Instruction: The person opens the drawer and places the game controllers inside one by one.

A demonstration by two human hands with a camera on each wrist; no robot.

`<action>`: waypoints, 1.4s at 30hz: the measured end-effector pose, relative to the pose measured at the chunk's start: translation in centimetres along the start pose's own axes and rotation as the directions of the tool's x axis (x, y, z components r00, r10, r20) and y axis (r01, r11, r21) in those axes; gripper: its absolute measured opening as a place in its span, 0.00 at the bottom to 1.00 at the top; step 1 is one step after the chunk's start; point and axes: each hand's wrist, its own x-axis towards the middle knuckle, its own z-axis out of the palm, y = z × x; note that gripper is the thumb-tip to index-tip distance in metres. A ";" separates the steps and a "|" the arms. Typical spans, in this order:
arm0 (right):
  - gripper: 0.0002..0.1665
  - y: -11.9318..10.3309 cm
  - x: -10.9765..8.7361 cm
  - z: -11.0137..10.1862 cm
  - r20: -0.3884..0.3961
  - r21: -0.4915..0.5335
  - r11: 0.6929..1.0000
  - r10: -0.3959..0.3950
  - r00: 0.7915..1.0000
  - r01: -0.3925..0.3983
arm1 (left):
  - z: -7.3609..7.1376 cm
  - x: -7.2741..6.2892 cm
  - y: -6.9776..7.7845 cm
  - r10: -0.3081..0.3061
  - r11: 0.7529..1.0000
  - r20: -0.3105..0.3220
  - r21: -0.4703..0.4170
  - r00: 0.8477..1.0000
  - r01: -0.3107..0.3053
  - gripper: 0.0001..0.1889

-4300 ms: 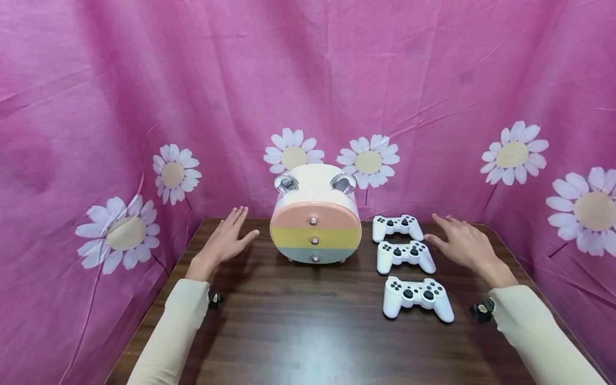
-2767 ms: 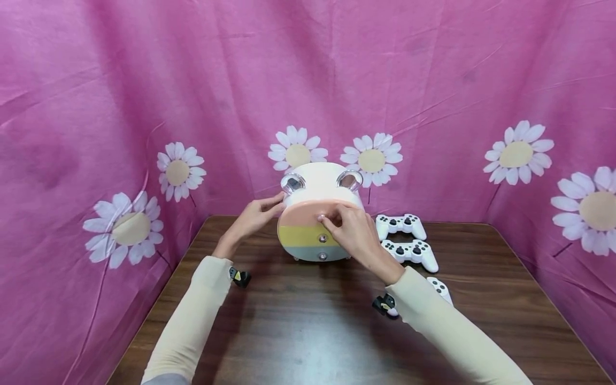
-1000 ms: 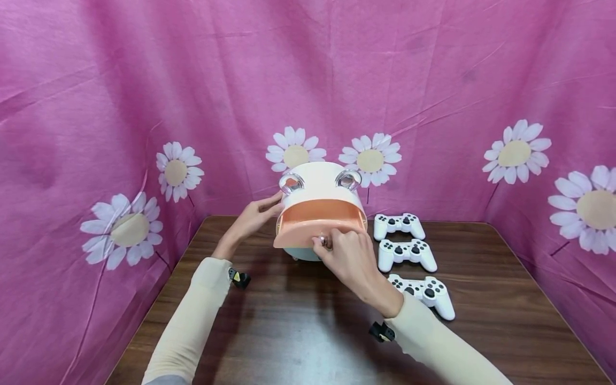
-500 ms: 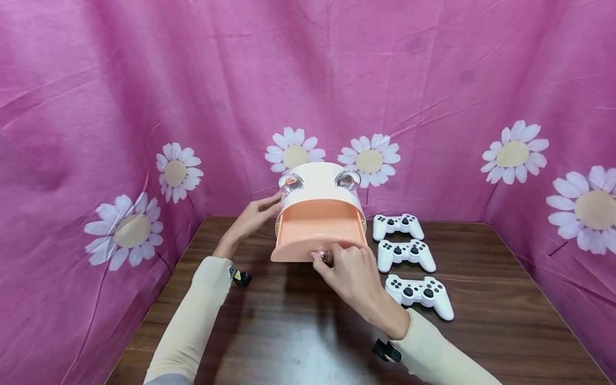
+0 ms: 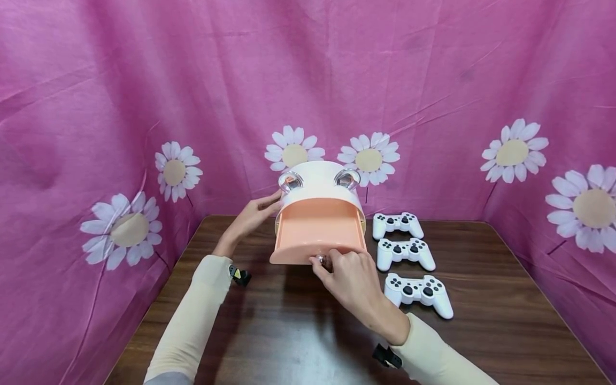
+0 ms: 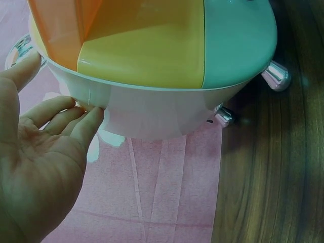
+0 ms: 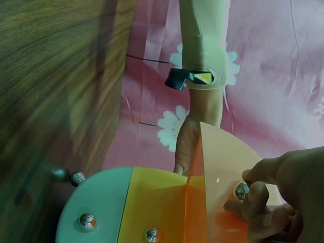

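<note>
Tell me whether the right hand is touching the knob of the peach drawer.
Touching. The right wrist view shows it: the right hand pinches the silver knob on the peach drawer, its fingertips right against the metal.

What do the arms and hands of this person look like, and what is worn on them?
The left sleeve and right sleeve are long and cream, with grey fabric at the left one's near end. The left hand and right hand wear no gloves. At the cuffs, the left device and right device are small and black; the left bears a yellow mark.
</note>
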 end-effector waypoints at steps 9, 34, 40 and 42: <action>0.31 0.1 -0.3 0.1 0.013 -0.005 1.000 -0.016 1.000 0.016 | -0.1 0.0 0.0 0.004 1.000 0.013 -0.009 1.000 -0.004 0.34; 0.15 11.1 2.1 -8.4 0.409 0.207 0.973 0.007 0.913 -0.100 | -0.1 0.0 -0.3 -0.018 1.000 0.016 -0.020 1.000 0.019 0.33; 0.05 15.6 1.5 -9.2 0.494 0.224 0.969 -0.022 0.869 -0.103 | 0.1 0.0 -0.3 -0.008 1.000 0.024 -0.018 1.000 0.009 0.35; 0.04 17.0 1.1 -9.1 0.520 0.235 0.967 -0.039 0.853 -0.100 | 0.1 0.0 -0.2 -0.001 1.000 0.030 -0.017 1.000 0.001 0.36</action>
